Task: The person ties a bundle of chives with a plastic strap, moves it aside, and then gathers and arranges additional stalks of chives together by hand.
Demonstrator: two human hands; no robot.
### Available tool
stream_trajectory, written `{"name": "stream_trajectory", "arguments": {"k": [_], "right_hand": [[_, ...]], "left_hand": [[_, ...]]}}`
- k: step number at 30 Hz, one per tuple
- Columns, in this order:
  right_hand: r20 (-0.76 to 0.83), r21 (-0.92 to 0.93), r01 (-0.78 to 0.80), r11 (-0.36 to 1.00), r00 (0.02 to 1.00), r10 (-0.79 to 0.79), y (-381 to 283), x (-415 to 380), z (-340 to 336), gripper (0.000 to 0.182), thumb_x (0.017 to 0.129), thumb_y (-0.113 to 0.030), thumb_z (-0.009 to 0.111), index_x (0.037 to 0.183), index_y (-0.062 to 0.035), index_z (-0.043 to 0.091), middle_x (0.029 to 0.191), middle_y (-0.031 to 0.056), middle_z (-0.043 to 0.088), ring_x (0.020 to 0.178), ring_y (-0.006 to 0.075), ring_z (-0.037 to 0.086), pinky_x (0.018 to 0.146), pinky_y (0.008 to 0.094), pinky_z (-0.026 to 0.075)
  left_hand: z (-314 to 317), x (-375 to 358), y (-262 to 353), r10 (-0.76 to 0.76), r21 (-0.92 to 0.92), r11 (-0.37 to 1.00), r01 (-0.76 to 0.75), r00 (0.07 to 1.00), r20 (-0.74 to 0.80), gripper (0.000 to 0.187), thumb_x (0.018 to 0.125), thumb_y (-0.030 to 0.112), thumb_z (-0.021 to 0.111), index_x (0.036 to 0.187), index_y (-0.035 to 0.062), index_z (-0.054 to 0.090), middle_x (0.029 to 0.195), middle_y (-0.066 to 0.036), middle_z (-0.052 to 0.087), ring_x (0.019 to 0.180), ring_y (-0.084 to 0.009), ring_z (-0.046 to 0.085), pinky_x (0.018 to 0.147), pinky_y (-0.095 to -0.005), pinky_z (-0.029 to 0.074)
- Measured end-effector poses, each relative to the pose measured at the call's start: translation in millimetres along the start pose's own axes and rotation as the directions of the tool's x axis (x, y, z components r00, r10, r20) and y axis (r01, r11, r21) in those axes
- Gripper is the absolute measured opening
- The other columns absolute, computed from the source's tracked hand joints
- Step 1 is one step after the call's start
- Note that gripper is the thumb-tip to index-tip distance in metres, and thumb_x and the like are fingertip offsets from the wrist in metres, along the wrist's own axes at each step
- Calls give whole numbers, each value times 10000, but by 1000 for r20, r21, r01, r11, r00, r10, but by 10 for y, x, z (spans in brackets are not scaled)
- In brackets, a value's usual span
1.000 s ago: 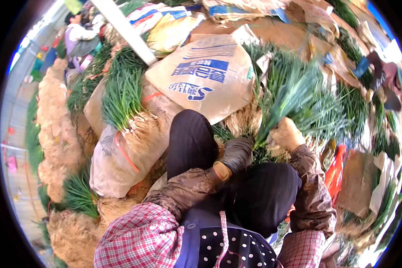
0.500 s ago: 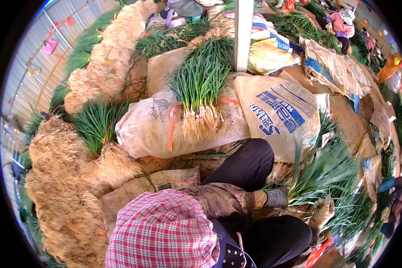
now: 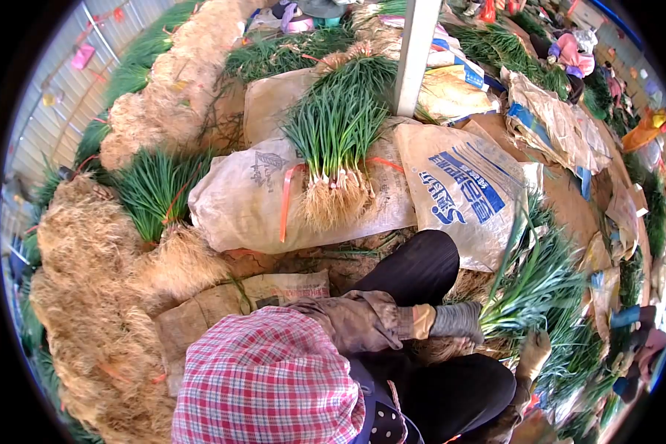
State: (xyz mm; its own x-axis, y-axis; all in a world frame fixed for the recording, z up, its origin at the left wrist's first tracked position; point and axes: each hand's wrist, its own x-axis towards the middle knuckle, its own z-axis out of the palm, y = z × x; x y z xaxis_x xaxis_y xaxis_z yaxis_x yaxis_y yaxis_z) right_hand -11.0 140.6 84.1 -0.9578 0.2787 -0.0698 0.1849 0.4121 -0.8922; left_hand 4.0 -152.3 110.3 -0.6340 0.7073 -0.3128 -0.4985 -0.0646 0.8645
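Far left: pale root mass (image 3: 89, 303), with a tied green bunch (image 3: 155, 192) just right of its top, leaves up, roots down.

Centre-left: pale sack (image 3: 237, 196) lying on its side, orange strap (image 3: 286, 203) across it. A root bundle (image 3: 338, 155) rests on top, leaves away from the wearer, roots toward them.

Below that: checked sleeve (image 3: 266, 370), then left forearm (image 3: 359, 318) in brown camo, running nearly level rightward across the lap. Left knee (image 3: 418, 270) is raised beyond it; right knee (image 3: 451, 399) is on the near side.

Left hand (image 3: 457, 323), grey glove, wrist about straight, knuckles up. Fingers curled round the base of the leafy bunch (image 3: 529, 300), fingertips mostly hidden. Bunch sits at the hand's right end, leaves fanning up and right; printed sack (image 3: 462, 192) lies above the hand.

Right forearm (image 3: 509, 418) comes up from the bottom, right of the right knee. Right hand (image 3: 533, 355), tan glove, points up, near the lower leaves and apart from the left hand. Blurred; can't tell whether its fingers are loose or gripping. More greens (image 3: 573, 333) just right of it.
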Motion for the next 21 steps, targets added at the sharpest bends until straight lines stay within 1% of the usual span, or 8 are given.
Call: {"name": "stream_trajectory", "arguments": {"k": [2, 4, 6, 8, 10, 13, 16, 21], "right_hand": [[-53, -38, 90, 995, 994, -92, 553, 91, -318, 180, 887, -115, 595, 729, -44, 547, 537, -29, 497, 440, 75, 432, 384, 246, 315], [-46, -517, 144, 844, 980, -196, 1589, 232, -726, 168, 869, -125, 582, 742, -20, 551, 541, 0, 527, 429, 134, 465, 406, 307, 370], [81, -718, 84, 691, 996, -37, 1268, -154, -621, 133, 853, -130, 557, 847, -8, 607, 667, 57, 615, 535, 183, 540, 500, 337, 434], [144, -740, 83, 668, 989, 36, 1199, -442, -437, 129, 853, -127, 556, 862, -9, 609, 683, 63, 619, 550, 183, 546, 510, 336, 438], [191, -702, 91, 706, 980, 63, 1188, -710, -213, 128, 853, -124, 555, 878, -11, 610, 700, 68, 623, 565, 184, 551, 521, 334, 441], [219, -659, 97, 746, 973, 68, 1230, -930, -4, 130, 854, -120, 553, 900, -14, 612, 724, 77, 630, 588, 185, 560, 537, 331, 447], [229, -639, 102, 763, 971, 62, 1266, -1007, 57, 137, 854, -116, 551, 923, -16, 614, 748, 86, 636, 611, 186, 568, 554, 328, 452], [229, -614, 93, 784, 971, 64, 1289, -1105, 20, 155, 854, -109, 549, 962, -21, 617, 789, 100, 647, 649, 187, 583, 581, 324, 461]], "left_hand": [[-162, -174, 168, 94, -80, 992, -94, 996, -7, 147, 737, 117, 720, 796, 31, 616, 763, -56, 625, 650, -102, 593, 558, -232, 475], [-337, -350, 265, 369, -319, 875, -363, 928, -44, 265, 737, 151, 757, 906, 12, 609, 770, -51, 647, 665, -100, 612, 572, -235, 493], [-523, -590, 684, 434, -258, 838, -480, 874, -217, 239, 757, 121, 740, 941, 20, 626, 736, -68, 661, 572, -105, 606, 476, -207, 479], [-899, -720, 914, 544, -56, 791, -610, 741, -393, 256, 748, 119, 746, 960, 30, 634, 770, -76, 658, 623, -97, 612, 494, -200, 483], [-1525, -791, 1003, 629, -186, 699, -690, 718, -297, 267, 759, 102, 735, 979, -4, 627, 802, -92, 658, 643, -105, 616, 537, -209, 511], [-2482, -1011, 920, 558, -397, 665, -633, 774, -299, 246, 793, 72, 700, 979, -65, 615, 883, -93, 667, 608, -97, 588, 573, -207, 531], [-3055, -1249, 569, 383, -254, 719, -647, 673, -632, 210, 807, 68, 684, 946, -74, 614, 893, -79, 668, 560, -90, 563, 561, -200, 521], [-3408, -1278, 42, 229, -245, 791, -560, 643, -730, 166, 807, 85, 681, 879, -54, 623, 831, -73, 661, 547, -95, 556, 543, -202, 497]]}}
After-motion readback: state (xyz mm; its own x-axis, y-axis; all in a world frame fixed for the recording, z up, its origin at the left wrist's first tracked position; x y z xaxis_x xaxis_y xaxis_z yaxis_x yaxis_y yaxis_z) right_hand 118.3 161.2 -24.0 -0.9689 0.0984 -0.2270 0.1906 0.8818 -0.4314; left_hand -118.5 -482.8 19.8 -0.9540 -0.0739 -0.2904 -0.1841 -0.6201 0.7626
